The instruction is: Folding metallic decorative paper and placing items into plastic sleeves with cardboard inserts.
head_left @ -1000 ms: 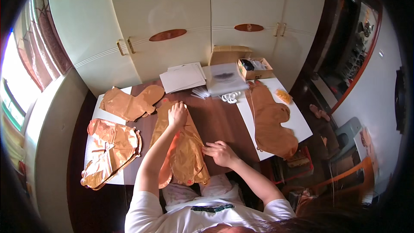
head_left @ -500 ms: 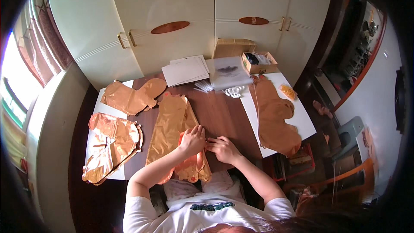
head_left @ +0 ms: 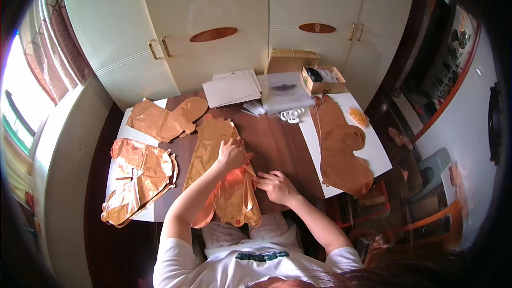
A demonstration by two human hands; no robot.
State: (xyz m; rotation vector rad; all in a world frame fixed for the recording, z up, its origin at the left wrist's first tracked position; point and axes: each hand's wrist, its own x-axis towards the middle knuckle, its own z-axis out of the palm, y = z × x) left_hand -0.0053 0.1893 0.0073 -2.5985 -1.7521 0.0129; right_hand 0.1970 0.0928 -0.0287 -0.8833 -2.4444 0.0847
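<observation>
A flat copper-coloured foil balloon (head_left: 207, 146) lies in front of me, its near end reaching the table's front edge. Part of it is folded, and a shiny reddish-orange side (head_left: 217, 194) shows there. My left hand (head_left: 231, 153) is closed over the middle of this foil, fingers curled down onto it; the fingertips are partly hidden. At the foil's right edge lies my right hand (head_left: 276, 186), palm down, its fingers stretched out with the tips touching the edge.
More flat foil pieces lie at left, one far (head_left: 160, 120) and one near (head_left: 141, 178). On the right is a brown one (head_left: 341, 146) beside a yellow-orange packet (head_left: 358, 117). White cards (head_left: 230, 89), a clear plastic bag (head_left: 288, 95), white rings (head_left: 292, 116) and an open box (head_left: 333, 82) stand behind.
My left hand has moved away from my right hand, farther up the foil. The foil under it has shifted, baring more shiny folds. My right hand has hardly moved.
</observation>
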